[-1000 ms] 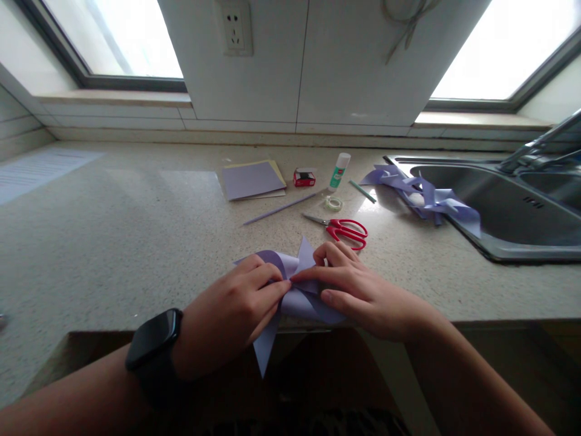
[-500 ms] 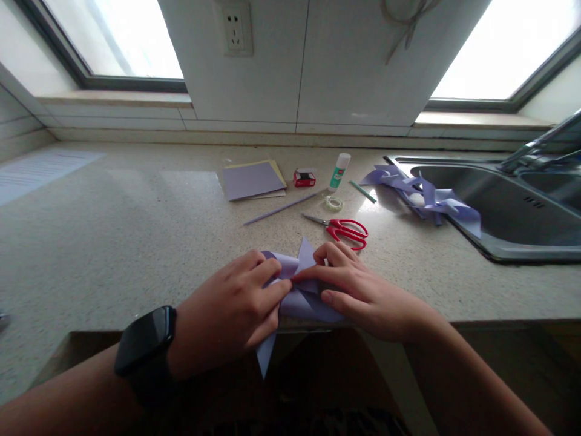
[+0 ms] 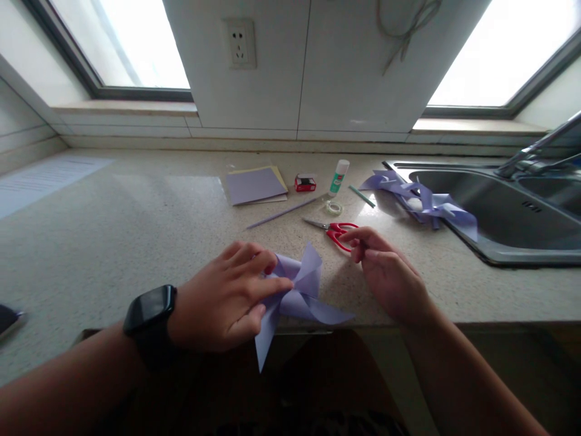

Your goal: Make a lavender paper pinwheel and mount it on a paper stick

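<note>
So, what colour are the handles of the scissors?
Red, on the metal-bladed scissors; the head view shows them.

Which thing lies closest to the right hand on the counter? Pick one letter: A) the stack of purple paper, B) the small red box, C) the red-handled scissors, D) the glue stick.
C: the right hand hovers with its fingertips just over the handles of the red-handled scissors, while the glue stick, small red box and stack of purple paper lie farther back on the counter.
</note>
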`<state>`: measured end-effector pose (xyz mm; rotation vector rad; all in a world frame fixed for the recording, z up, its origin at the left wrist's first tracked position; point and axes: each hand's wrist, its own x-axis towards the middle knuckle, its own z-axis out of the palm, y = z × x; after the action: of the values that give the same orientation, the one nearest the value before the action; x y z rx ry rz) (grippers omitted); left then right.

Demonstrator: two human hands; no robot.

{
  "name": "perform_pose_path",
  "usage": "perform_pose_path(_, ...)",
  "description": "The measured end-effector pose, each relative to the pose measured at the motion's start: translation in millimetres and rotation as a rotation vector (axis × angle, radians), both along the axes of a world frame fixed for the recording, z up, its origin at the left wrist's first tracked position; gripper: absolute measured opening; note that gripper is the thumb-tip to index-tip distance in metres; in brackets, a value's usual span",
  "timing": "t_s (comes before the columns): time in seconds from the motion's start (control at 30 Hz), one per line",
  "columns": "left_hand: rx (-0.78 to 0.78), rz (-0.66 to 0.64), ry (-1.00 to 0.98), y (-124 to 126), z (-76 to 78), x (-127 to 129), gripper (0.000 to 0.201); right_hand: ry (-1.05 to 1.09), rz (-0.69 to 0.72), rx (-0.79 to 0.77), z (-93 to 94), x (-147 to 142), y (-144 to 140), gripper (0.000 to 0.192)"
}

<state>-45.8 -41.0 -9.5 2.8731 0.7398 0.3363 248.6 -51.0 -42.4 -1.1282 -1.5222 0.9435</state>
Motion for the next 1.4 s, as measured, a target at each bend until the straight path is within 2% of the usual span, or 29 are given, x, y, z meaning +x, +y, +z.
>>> perform_pose_path(0.13, -0.081, -0.040, 0.068, 9, 1.7, -3, 0.049, 0.100, -0.002, 0.014, -0.4, -4, 1, 0.027)
perform_pose_path(0.2, -0.087, -0.057, 0.084, 13, -0.3, -5, 0.050, 0.081, 0.017, 0.022, -2.1, -4, 1, 0.025)
perform_pose_path(0.5, -0.079, -0.132, 0.040, 28, -15.1, -11, 0.052, -0.178, 0.052, 0.164, -4.5, -2, 1, 0.024)
perform_pose_path(0.7, -0.080, -0.135, 0.027, 29, -16.3, -10, 0.051, -0.477, 0.234, 0.225, 6.9, -9, -6, 0.024)
perform_pose_path(0.8, -0.035, -0.140, 0.036, 27, -15.8, -9, 0.052, -0.530, 0.278, 0.218, 8.3, -10, -6, 0.025)
perform_pose_path(1.07, 0.097, -0.195, 0.024, 28, -17.5, -7, 0.049, -0.528, 0.305, 0.231, 12.6, -11, -9, 0.023)
perform_pose_path(1.4, -0.006, -0.195, -0.075, 31, -20.3, -10, 0.048, -0.621, 0.204, 0.290, 4.2, -18, -5, 0.014)
